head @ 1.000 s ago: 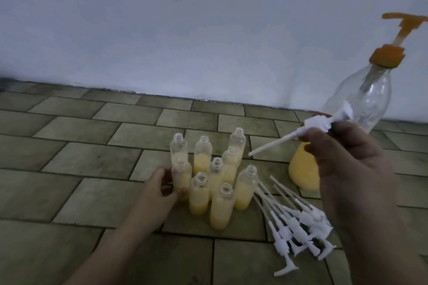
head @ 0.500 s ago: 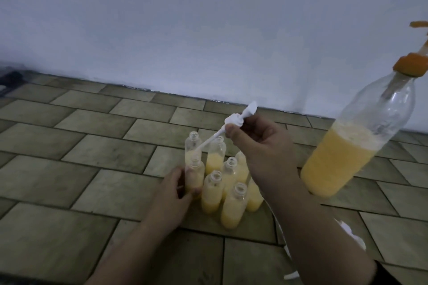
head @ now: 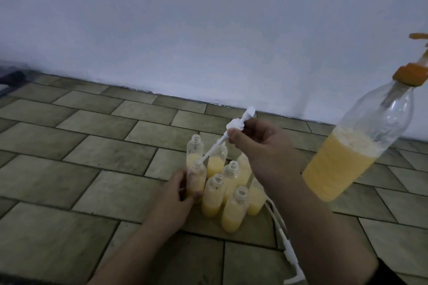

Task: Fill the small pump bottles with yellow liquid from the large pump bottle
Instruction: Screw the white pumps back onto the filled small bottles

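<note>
I am watching the small bottle (head: 196,180) at the near-left corner of the cluster, standing on the tiled floor (head: 69,169) with its open neck up and yellow liquid in its lower part; my left hand (head: 172,199) is gripping it, fingers and thumb curled round its body. My right hand (head: 259,146) is pinching a white pump head (head: 238,124) at its collar, and the dip tube (head: 212,149) is slanting down so its tip is sitting right at that bottle's mouth, though I cannot tell whether it is already inside. The risk I am judging here is the slant: the tube looks thin and bendy, so if it comes in at this angle it may catch on the rim, bow, and flick droplets or skid off the neck. A push while it is snagged could tip the bottle into its neighbours, the other small bottles (head: 231,192), which are standing touching or just beside one another with no caps on, so one knock could spill several. My right forearm is also crossing low over the near-right side of the cluster, and a drop of the wrist could brush those necks. The spare pumps (head: 289,254) are lying on the floor under that arm, easy to scatter. The large pump bottle (head: 352,150) is standing well apart to the right, roughly half full, out of this move's way.
</note>
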Available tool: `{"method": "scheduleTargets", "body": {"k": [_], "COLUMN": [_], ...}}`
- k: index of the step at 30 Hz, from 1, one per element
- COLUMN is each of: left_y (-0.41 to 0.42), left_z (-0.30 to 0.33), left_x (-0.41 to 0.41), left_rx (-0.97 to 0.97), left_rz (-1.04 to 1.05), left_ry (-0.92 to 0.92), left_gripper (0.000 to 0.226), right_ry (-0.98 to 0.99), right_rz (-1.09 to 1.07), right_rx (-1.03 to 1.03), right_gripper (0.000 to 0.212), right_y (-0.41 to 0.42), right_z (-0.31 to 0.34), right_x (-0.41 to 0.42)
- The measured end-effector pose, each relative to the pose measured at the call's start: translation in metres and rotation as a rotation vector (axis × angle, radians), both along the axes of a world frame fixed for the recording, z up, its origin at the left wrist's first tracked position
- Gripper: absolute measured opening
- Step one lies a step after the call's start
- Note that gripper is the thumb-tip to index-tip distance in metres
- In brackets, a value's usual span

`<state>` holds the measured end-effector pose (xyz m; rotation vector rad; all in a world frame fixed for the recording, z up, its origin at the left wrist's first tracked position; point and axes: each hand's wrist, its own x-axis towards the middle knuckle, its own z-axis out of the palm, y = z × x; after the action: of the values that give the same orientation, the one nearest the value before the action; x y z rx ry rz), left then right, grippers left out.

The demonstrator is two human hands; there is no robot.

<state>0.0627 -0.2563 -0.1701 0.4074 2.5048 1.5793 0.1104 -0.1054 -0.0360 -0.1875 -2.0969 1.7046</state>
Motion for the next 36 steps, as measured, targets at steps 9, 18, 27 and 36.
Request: {"method": "scheduleTargets", "body": {"k": [9, 18, 27, 36], "left_y": [-0.015, -0.01, 0.003, 0.014], "left_z": [0.011, 0.06, 0.086, 0.1], "left_x": [0.001, 0.023, 0.04, 0.047], "left_rx": [-0.008, 0.257, 0.459, 0.654], "left_rz": [0.058, 0.032, -0.101, -0.147], "left_ry": [0.222, 0.375, 0.125, -0.12], "left_gripper": [0.05, 0.055, 0.066, 0.048], "right_ry": [-0.15, -0.123, 0.009, 0.047], "right_rz": [0.159, 0.287, 0.339, 0.386], "right_rx": [0.01, -0.316, -0.575, -0.706], "right_gripper": [0.022, 0.032, 0.024, 0.027], "right_y": [-0.012, -0.009, 0.003, 0.011], "right_z": [-0.009, 0.007, 0.027, 0.029], "right_x": [-0.011, -0.005, -0.001, -0.002]}}
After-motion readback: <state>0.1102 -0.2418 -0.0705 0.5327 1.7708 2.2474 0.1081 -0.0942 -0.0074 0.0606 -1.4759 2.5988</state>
